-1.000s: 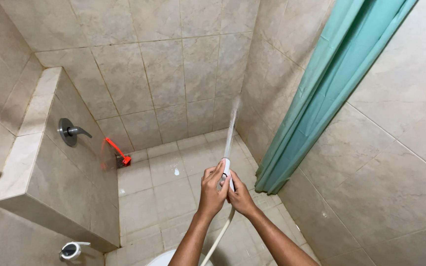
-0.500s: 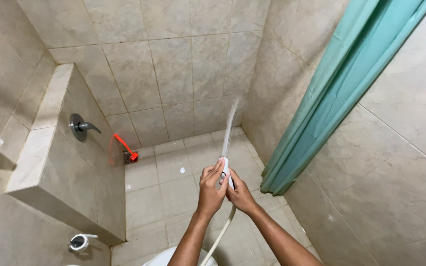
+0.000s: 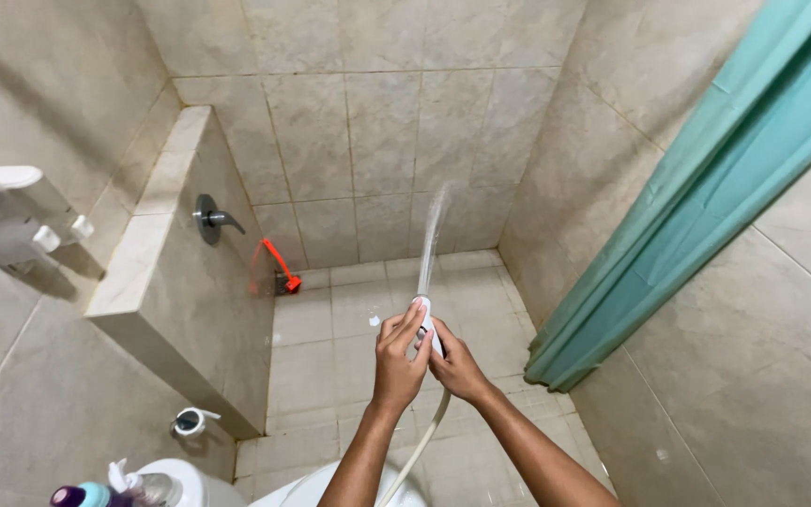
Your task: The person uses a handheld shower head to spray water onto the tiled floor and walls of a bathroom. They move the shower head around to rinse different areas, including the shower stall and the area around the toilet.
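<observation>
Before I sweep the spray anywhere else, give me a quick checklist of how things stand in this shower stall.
1. Grip on the sprayer: ok. Left hand and right hand both wrap the white hand sprayer.
2. Water flow: ok. A stream leaves the nozzle toward the back tiled wall.
3. Hose free: cannot tell. The white hose runs down between the arms and out of view.
4. Curtain clear of spray: ok. The teal shower curtain hangs to the right, apart from the stream.
5. Floor obstacles: not ok. An orange tool leans in the far corner against the low tiled wall.
</observation>
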